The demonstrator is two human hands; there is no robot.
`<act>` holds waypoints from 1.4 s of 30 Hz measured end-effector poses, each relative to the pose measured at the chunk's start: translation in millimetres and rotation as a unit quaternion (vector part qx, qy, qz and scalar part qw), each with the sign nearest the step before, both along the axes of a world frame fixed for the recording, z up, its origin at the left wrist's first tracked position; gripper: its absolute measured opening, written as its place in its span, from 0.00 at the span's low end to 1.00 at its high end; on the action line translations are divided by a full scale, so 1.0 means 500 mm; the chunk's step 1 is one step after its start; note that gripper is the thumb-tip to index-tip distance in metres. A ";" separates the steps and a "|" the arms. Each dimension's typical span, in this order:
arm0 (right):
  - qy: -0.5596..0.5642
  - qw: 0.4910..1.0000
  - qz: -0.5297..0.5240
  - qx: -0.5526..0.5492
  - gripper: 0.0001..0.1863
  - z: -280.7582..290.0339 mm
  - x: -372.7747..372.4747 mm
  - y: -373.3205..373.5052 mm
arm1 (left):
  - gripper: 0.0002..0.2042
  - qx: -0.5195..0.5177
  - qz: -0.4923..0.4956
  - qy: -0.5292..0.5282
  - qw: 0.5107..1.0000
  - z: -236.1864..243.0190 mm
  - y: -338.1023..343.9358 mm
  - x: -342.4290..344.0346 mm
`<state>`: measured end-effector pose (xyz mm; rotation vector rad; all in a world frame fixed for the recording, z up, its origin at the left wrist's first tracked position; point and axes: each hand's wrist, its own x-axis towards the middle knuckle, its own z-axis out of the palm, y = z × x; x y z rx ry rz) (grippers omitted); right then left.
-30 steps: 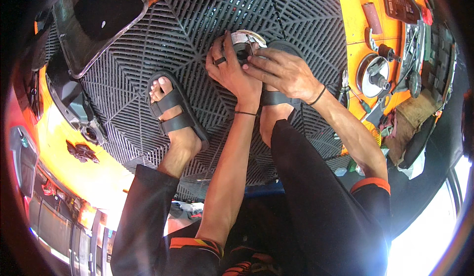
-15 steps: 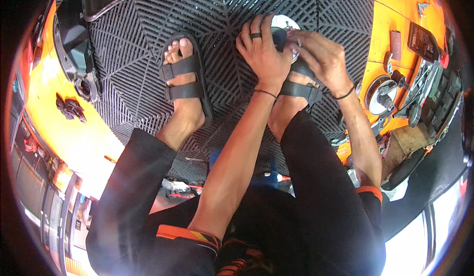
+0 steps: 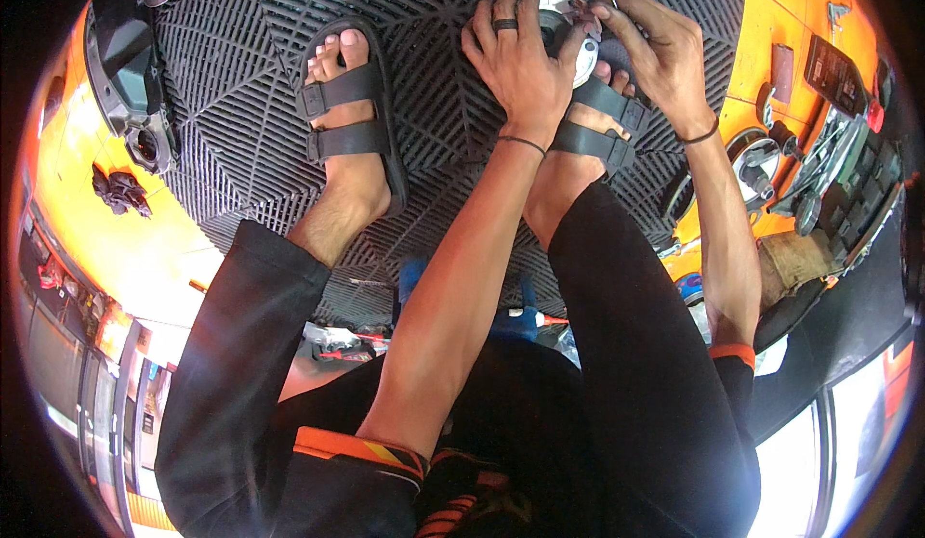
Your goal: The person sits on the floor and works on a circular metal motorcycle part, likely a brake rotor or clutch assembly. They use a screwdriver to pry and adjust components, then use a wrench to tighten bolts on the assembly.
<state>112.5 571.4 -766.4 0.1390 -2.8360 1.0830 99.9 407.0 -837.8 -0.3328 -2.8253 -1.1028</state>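
My left hand [image 3: 517, 61], a black ring on one finger, grips a round silver metal part [image 3: 582, 61] with a dark middle, just above the toes of my right sandalled foot [image 3: 590, 138]. Its fingers cover much of the part. My right hand [image 3: 660, 66] is at the part's right side, thumb and forefinger pinched on a thin metal piece [image 3: 612, 0] that sticks up beside it. What that piece is, I cannot make out. My left foot [image 3: 347, 124], also in a black sandal, rests on the dark slatted mat [image 3: 231, 85].
Orange flooring [image 3: 771, 3] at the right holds a pink cylinder [image 3: 781, 71], a black bottle [image 3: 831, 80], a silver wheel-like part [image 3: 750, 167] and assorted tools. At the left lie black plastic panels [image 3: 120, 56] and a crumpled dark cloth [image 3: 118, 186]. A brown rag [image 3: 795, 259] sits at lower right.
The view has shifted, so mat and feet appear higher. Both hands and the part have moved up and right in the picture; the white disc face shows more, and my right hand has risen alongside it.
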 end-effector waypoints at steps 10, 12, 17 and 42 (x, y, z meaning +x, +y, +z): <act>-0.076 0.994 -0.065 -0.052 0.17 0.038 -0.081 -0.015 | 0.30 -0.023 -0.038 -0.049 0.998 0.016 -0.003 -0.010; -0.067 0.994 -0.057 -0.058 0.19 0.043 -0.087 -0.014 | 0.28 -0.040 -0.069 -0.099 0.992 0.026 -0.006 -0.013; -0.093 0.994 -0.038 -0.035 0.19 0.050 -0.094 -0.009 | 0.30 -0.076 -0.059 -0.067 0.993 0.041 -0.001 -0.022; -0.188 0.970 -0.048 -0.147 0.18 0.037 -0.149 0.000 | 0.30 -0.109 -0.056 -0.057 0.991 0.049 0.004 -0.032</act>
